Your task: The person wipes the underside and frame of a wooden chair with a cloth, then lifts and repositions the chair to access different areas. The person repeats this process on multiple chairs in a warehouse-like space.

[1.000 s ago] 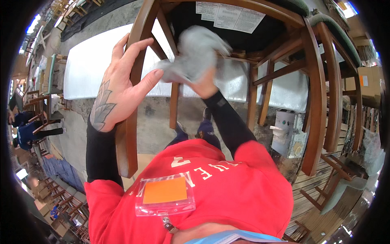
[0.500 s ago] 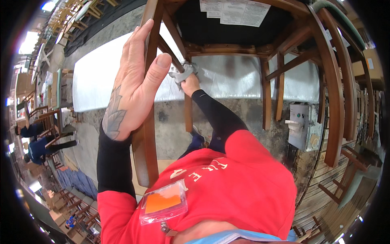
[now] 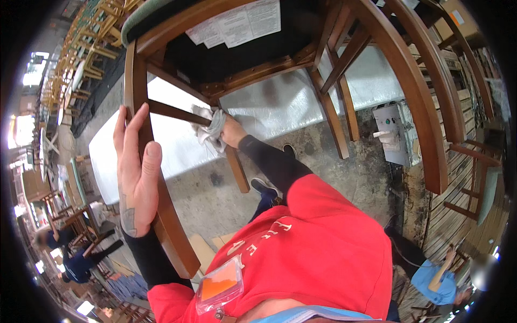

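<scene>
The left hand [image 3: 137,185] is resting extended, parted fingers against a squared brown chair leg [image 3: 168,229], while the right hand [image 3: 233,132] is gripping crumpled grey cloth [image 3: 214,129] around the slim wooden rail [image 3: 171,111]

A line tattoo [image 3: 128,216] marks the wrist just behind my left grip [image 3: 135,180], where a snug black sleeve [image 3: 153,258] begins; a matching black sleeve [image 3: 276,160] starts behind my right grip [image 3: 232,132]. Farther back from both grips I wear a red shirt [image 3: 328,242] with pale lettering [image 3: 262,243], a clear badge holder [image 3: 221,288] with an orange insert, and light-blue fabric [image 3: 323,313] at the neck.
</scene>
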Demonstrator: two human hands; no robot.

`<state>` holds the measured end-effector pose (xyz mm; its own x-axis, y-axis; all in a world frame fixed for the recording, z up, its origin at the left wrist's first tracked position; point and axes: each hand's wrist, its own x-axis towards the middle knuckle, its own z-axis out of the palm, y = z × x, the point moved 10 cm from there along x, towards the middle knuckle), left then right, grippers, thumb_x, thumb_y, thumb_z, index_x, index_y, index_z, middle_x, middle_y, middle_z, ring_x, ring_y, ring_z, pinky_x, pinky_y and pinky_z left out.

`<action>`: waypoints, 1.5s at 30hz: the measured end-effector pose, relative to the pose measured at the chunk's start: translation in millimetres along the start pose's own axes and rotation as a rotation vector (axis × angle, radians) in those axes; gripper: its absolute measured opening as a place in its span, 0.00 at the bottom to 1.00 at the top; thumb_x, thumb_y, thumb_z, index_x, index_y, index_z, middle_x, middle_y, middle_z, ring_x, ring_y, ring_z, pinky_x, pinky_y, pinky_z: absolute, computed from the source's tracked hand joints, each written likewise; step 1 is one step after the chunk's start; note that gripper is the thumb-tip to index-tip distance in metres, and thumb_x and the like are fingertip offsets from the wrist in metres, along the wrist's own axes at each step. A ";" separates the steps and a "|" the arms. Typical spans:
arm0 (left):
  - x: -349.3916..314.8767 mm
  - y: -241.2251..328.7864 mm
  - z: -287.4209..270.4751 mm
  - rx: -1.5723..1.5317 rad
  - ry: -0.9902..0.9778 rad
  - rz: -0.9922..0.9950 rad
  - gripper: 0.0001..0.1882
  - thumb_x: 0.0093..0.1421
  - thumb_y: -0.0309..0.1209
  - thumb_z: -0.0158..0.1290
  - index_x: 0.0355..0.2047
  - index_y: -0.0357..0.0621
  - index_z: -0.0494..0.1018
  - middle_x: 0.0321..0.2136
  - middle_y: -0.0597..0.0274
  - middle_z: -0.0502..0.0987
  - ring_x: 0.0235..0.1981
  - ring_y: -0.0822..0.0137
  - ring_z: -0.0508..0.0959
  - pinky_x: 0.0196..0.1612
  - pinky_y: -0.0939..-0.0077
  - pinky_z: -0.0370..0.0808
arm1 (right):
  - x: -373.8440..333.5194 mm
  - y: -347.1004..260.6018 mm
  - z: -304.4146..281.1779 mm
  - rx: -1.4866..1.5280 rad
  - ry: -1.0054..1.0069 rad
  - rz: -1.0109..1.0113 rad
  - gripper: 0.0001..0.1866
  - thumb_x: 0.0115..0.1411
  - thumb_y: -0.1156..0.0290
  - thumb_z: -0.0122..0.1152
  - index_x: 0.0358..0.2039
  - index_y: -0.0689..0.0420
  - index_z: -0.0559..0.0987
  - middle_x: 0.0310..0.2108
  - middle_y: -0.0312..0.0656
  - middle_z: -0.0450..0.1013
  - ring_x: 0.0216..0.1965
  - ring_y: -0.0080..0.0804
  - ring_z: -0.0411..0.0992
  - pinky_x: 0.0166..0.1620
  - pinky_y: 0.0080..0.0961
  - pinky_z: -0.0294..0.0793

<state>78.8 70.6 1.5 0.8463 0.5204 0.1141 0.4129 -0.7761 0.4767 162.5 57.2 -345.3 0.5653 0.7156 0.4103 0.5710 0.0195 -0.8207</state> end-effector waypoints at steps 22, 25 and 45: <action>8.3 10.0 6.7 0.120 -0.054 -0.045 0.38 0.67 0.61 0.39 0.65 0.45 0.67 0.72 0.46 0.51 0.73 0.47 0.51 0.72 0.52 0.47 | 58.9 178.2 -304.3 0.281 1.227 0.263 0.18 0.64 0.67 0.54 0.53 0.59 0.76 0.51 0.49 0.75 0.52 0.48 0.73 0.57 0.43 0.72; 7.6 6.6 4.7 0.124 -0.040 -0.066 0.38 0.67 0.61 0.39 0.64 0.43 0.68 0.72 0.46 0.52 0.73 0.46 0.51 0.72 0.51 0.47 | 32.9 227.8 -260.4 1.028 1.406 0.309 0.20 0.66 0.65 0.54 0.56 0.60 0.73 0.51 0.47 0.74 0.48 0.40 0.74 0.53 0.37 0.77; 2.1 1.4 5.2 0.022 -0.012 -0.061 0.33 0.59 0.44 0.56 0.63 0.45 0.68 0.71 0.44 0.52 0.70 0.43 0.58 0.68 0.55 0.59 | 186.8 -42.0 -190.1 -0.428 0.874 -0.067 0.24 0.69 0.48 0.45 0.58 0.47 0.75 0.62 0.39 0.67 0.64 0.38 0.60 0.67 0.47 0.52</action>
<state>82.9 68.8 -2.1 0.8232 0.5628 0.0745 0.4712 -0.7505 0.4635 357.3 57.4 -158.5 0.6679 -0.0516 0.7425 0.6881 -0.3374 -0.6424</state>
